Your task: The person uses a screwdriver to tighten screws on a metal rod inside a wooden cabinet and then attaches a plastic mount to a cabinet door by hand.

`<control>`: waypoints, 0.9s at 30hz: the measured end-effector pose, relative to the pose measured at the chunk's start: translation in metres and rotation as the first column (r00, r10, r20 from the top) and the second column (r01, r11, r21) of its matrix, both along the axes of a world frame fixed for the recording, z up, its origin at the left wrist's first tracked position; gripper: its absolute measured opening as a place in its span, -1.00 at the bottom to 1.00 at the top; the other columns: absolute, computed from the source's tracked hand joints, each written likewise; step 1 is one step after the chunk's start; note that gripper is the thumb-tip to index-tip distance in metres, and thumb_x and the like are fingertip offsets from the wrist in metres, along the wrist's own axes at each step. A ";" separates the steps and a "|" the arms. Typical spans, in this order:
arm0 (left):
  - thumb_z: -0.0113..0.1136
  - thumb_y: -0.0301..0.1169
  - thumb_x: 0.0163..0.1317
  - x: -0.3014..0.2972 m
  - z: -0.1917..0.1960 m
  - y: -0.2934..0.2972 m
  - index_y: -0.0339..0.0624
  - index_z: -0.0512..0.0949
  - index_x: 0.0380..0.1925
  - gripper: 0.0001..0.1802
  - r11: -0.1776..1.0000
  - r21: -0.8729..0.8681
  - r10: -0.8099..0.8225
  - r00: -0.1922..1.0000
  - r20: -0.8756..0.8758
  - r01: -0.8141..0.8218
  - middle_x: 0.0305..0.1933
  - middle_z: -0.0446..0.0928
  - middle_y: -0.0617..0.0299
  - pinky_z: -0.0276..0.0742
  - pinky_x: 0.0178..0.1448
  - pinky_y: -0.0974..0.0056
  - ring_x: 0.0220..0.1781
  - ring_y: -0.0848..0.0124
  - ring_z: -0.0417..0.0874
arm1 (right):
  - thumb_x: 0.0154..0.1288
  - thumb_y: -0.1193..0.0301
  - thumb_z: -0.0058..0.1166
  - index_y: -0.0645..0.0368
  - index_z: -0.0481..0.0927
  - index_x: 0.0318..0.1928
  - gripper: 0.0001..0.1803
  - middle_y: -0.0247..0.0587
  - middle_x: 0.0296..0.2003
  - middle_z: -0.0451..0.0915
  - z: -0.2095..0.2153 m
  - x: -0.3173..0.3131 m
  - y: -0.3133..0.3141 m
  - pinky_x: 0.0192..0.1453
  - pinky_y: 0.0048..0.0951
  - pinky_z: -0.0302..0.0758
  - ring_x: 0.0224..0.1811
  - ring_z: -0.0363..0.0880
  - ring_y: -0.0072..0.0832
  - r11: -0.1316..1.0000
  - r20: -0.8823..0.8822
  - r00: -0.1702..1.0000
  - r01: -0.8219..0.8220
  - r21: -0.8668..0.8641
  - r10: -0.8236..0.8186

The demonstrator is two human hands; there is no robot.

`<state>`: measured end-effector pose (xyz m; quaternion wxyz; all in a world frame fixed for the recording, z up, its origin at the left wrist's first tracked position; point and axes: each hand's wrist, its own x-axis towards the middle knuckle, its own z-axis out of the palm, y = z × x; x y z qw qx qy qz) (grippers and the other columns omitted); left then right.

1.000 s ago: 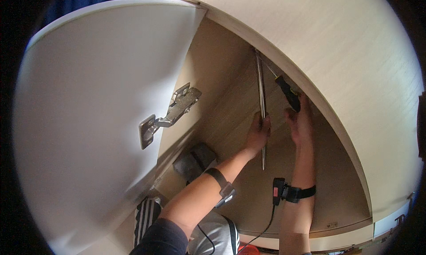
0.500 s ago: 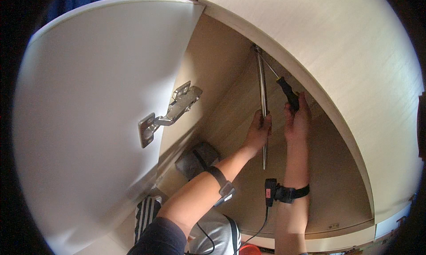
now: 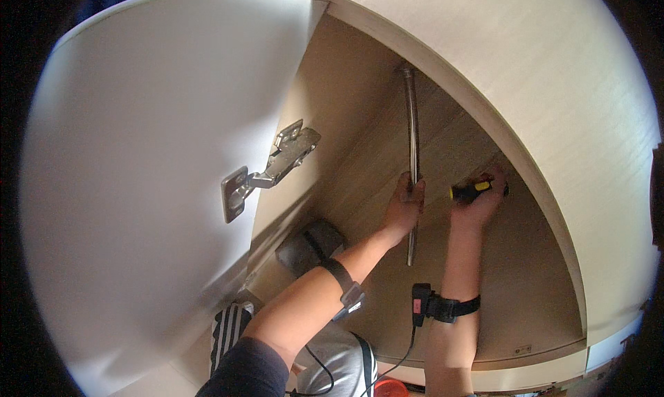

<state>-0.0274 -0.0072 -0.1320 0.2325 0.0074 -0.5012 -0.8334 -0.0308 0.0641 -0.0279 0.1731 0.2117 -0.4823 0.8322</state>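
Inside a wooden cabinet, my left hand [image 3: 404, 207] is closed round a shiny metal rod [image 3: 413, 127], gripping it below its middle. The rod's far end meets a dark fitting [image 3: 406, 70] at the cabinet's upper inside. Its near end sticks out free below my fingers. To the right, my right hand [image 3: 482, 202] is wrapped round the black and yellow handle of a screwdriver [image 3: 472, 191]. That handle lies roughly crosswise, apart from the rod. I cannot make out the screwdriver's shaft now.
On the left hangs an opened white door [image 3: 152, 176] with a metal hinge [image 3: 277, 165] reaching to the cabinet side. A curved pale panel edge [image 3: 526, 148] bounds the right. A grey object [image 3: 304, 248] lies behind my left forearm; a red container [image 3: 391, 388] shows low down.
The screwdriver's tip has left the fitting at the rod's far end. My right hand has drawn back and turned the handle sideways. My left hand keeps its grip on the rod.
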 end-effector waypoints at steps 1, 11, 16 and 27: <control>-0.12 -0.19 0.42 0.001 0.000 0.001 -0.10 0.29 -0.02 -0.71 1.000 -0.003 0.001 1.000 -0.001 -0.001 -0.47 0.36 0.27 0.36 -0.37 0.31 -0.48 0.50 0.39 | 0.34 0.25 0.04 0.14 0.44 -0.15 -0.76 -0.36 -0.43 0.37 0.005 0.003 -0.001 -0.41 -0.60 0.33 -0.41 0.33 -0.63 1.000 -0.056 0.998 -0.022 -0.001 0.022; -0.09 -0.25 0.41 0.002 -0.012 -0.008 -0.18 0.30 -0.02 -0.72 0.998 -0.025 -0.054 0.997 -0.058 0.052 -0.38 0.41 0.25 0.43 -0.25 0.32 -0.39 0.47 0.41 | 0.31 0.21 0.10 0.19 0.54 -0.23 -0.72 -0.22 -0.43 0.53 0.092 -0.021 -0.044 -0.35 -0.44 0.45 -0.47 0.47 -0.54 0.684 -0.159 0.844 -0.288 0.670 0.512; -0.17 -0.30 0.43 -0.003 -0.023 -0.021 -0.22 0.24 0.06 -0.70 0.997 -0.048 -0.065 0.994 -0.086 0.061 -0.25 0.36 0.22 0.42 -0.13 0.29 -0.26 0.44 0.40 | 0.32 0.22 0.07 0.24 0.59 -0.18 -0.69 -0.08 -0.31 0.63 0.091 -0.005 -0.126 -0.07 -0.31 0.51 -0.21 0.61 -0.36 0.000 -0.576 0.814 0.577 0.816 0.073; -0.19 -0.30 0.45 0.007 -0.014 -0.025 -0.17 0.24 0.05 -0.72 0.991 -0.114 -0.074 0.996 -0.056 0.067 -0.28 0.36 0.24 0.42 -0.12 0.29 -0.27 0.47 0.39 | 0.35 0.23 0.00 0.28 0.50 -0.02 -0.63 -0.02 -0.20 0.62 0.075 -0.081 -0.156 0.01 -0.25 0.51 -0.13 0.62 -0.24 0.054 -0.820 0.540 0.828 0.558 0.188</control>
